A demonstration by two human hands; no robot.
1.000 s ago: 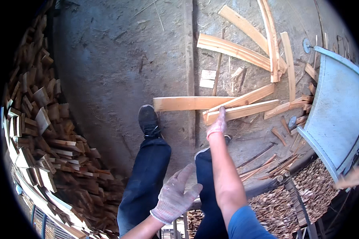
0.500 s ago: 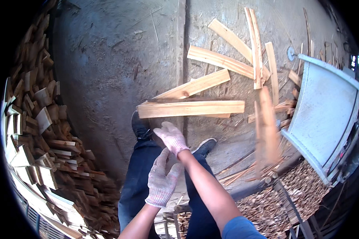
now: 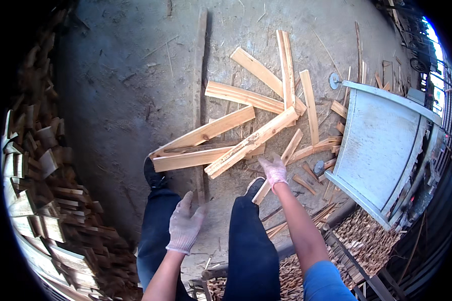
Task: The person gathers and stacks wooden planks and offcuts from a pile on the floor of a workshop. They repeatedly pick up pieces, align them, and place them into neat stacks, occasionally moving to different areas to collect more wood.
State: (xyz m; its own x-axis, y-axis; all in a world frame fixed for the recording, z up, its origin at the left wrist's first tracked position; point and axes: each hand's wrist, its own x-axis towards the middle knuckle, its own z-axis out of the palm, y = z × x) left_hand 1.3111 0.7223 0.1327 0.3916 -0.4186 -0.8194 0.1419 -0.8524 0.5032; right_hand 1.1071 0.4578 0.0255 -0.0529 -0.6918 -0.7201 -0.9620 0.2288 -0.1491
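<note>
My right hand (image 3: pixel 275 173), in a pale glove, has its fingers apart over a narrow wooden strip (image 3: pixel 291 145). The strip slants beneath the hand and crosses in front of my right shoe; whether they touch I cannot tell. My left hand (image 3: pixel 186 227), gloved too, hovers above my left leg with thumb and fingers spread, holding nothing. Ahead of my hands, a rough-edged board (image 3: pixel 256 140) lies diagonally across a flat board (image 3: pixel 186 160). Beyond it are a knotted board (image 3: pixel 211 130), a long board (image 3: pixel 246 98) and an upright-pointing pair of strips (image 3: pixel 287 70).
Split wood is stacked high along the left (image 3: pixel 45 165). A pale blue metal housing (image 3: pixel 379 145) stands at the right, offcuts (image 3: pixel 304 183) beside it. Heaped wood pieces (image 3: pixel 371 241) fill the lower right. A narrow beam (image 3: pixel 201 65) crosses the floor.
My hands have moved apart, the right one rightward to the narrow strip. The blurred upright pieces are gone from the right; a rough-edged board now lies across the pile. The view has shifted.
</note>
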